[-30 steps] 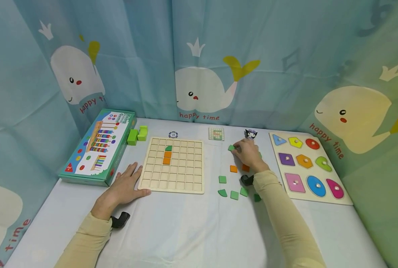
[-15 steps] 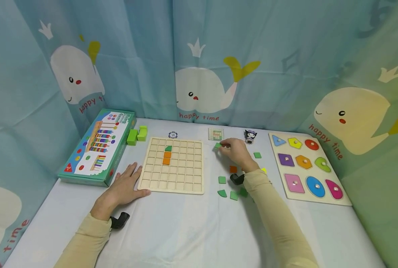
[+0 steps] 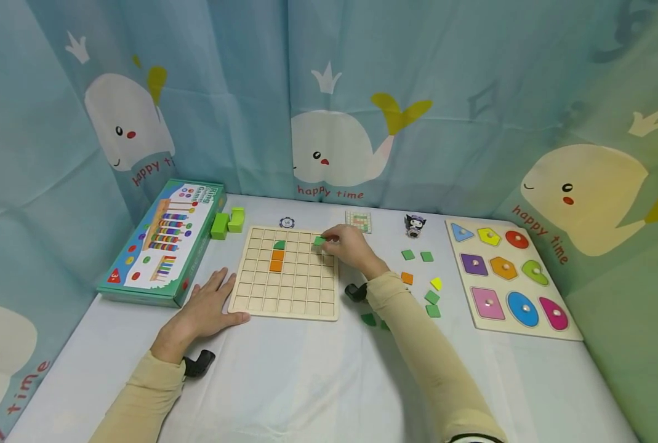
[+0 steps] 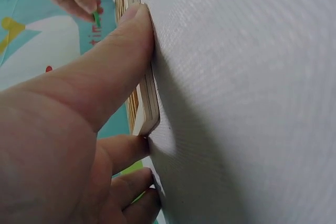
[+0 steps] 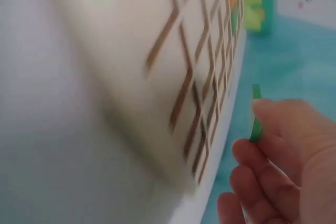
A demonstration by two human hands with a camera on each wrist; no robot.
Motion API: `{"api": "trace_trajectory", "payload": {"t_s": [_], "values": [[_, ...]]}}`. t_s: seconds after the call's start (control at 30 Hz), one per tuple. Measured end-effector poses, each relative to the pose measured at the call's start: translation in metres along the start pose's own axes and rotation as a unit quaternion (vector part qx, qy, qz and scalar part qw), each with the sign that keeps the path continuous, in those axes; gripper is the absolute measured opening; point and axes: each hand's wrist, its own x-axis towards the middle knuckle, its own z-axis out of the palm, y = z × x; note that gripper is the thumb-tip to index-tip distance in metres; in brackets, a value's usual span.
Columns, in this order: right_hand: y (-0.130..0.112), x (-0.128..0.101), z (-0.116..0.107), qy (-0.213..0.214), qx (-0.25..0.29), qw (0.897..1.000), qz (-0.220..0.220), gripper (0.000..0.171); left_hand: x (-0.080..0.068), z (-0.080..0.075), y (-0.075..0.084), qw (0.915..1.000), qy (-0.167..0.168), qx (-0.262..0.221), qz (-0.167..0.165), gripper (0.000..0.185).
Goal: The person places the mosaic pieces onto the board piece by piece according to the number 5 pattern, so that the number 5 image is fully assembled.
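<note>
A wooden grid board [image 3: 301, 289] lies flat on the table, holding one green quarter-round tile [image 3: 279, 245] above two orange square tiles [image 3: 277, 259] in one column. My right hand [image 3: 353, 249] pinches a green tile [image 3: 319, 240] between thumb and finger, above the board's upper right cells; the right wrist view shows this tile [image 5: 256, 114] edge-on, apart from the board. My left hand [image 3: 209, 307] lies with fingers spread at the board's lower left corner. In the left wrist view its thumb [image 4: 128, 40] touches the board's edge [image 4: 148, 100].
Several green tiles [image 3: 432, 298], an orange tile [image 3: 407, 279] and a yellow tile [image 3: 436, 283] lie right of the board. Behind stand a pattern card [image 3: 359, 221] and a figurine [image 3: 414, 226]. A shape puzzle [image 3: 506, 286] lies right; a game box [image 3: 162, 243] and green blocks [image 3: 227, 224] lie left.
My right hand has carried the green tile leftward from the loose tiles, past the pattern card, to above the board's upper right. My left hand has stayed at the board's corner.
</note>
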Motion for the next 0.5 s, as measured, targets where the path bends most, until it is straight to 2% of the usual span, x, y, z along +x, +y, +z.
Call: {"api": "trace_trajectory", "payload": {"t_s": [0.2,0.5], "values": [[-0.017,0.016,0.021,-0.035,-0.011,0.999,0.001,0.025,0.001,0.000,0.001,1.0000,-0.006,-0.002,0.001,0.095],[-0.032,0.032,0.039,-0.046,-0.044,0.998,-0.007,0.025,-0.001,-0.002,0.001,1.0000,0.000,-0.004,-0.004,0.093]]}}
